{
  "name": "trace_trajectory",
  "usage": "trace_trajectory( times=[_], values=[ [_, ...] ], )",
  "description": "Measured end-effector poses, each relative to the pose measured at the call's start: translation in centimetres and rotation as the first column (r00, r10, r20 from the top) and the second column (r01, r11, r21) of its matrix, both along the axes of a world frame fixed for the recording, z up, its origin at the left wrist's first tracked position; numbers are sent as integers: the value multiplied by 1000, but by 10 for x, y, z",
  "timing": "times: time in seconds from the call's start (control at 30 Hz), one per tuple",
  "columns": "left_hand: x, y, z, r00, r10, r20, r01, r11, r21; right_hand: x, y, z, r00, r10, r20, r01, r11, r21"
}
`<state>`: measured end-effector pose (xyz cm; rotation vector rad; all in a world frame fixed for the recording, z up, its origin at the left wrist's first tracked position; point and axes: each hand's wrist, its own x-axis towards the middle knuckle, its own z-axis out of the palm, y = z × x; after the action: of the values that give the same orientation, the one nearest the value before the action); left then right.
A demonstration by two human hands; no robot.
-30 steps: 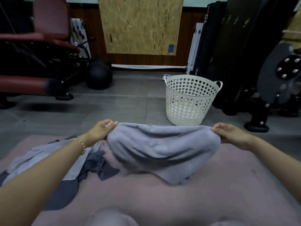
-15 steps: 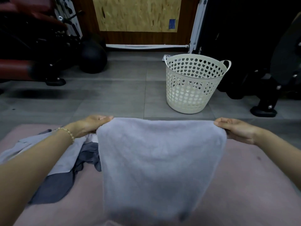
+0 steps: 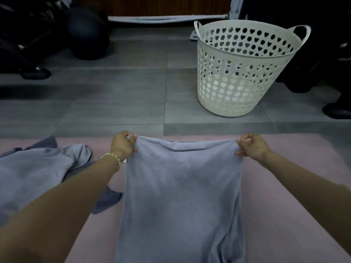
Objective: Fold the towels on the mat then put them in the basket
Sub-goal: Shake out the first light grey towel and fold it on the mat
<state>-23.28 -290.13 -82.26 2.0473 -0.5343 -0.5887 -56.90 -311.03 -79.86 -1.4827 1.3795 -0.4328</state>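
From the head camera, I am pinching the far edge of a light grey towel (image 3: 180,190), my left hand (image 3: 122,144) closed on its left corner and my right hand (image 3: 253,147) closed on its right corner. The towel is running from my hands back toward me along the pink mat (image 3: 284,196).

I am judging that the main risk is an uneven layout: the near right part of the towel is looking bunched and creased, so a fold made now would come out crooked. The top edge is also sagging a little between my hands, and a loose pinch on either corner could let it slip and crumple. To my left, a pile of other towels (image 3: 38,171) is lying on the mat just beside my left forearm, and one dark corner is reaching close to the towel I am holding, so it could get dragged along.

The white basket (image 3: 245,59) is standing on the grey floor (image 3: 114,103) beyond the mat, ahead and to the right, well apart from both hands.
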Motion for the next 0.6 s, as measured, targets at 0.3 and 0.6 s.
trace_trajectory(
  times=[0.3,0.6],
  values=[
    [-58,12,-125,939,-289,187,246,943,226,-16,13,-127,993,-102,64,97,993,66],
    [-219,104,-179,660,-704,264,620,708,339,-120,159,-152,984,173,32,-173,912,371]
  ],
)
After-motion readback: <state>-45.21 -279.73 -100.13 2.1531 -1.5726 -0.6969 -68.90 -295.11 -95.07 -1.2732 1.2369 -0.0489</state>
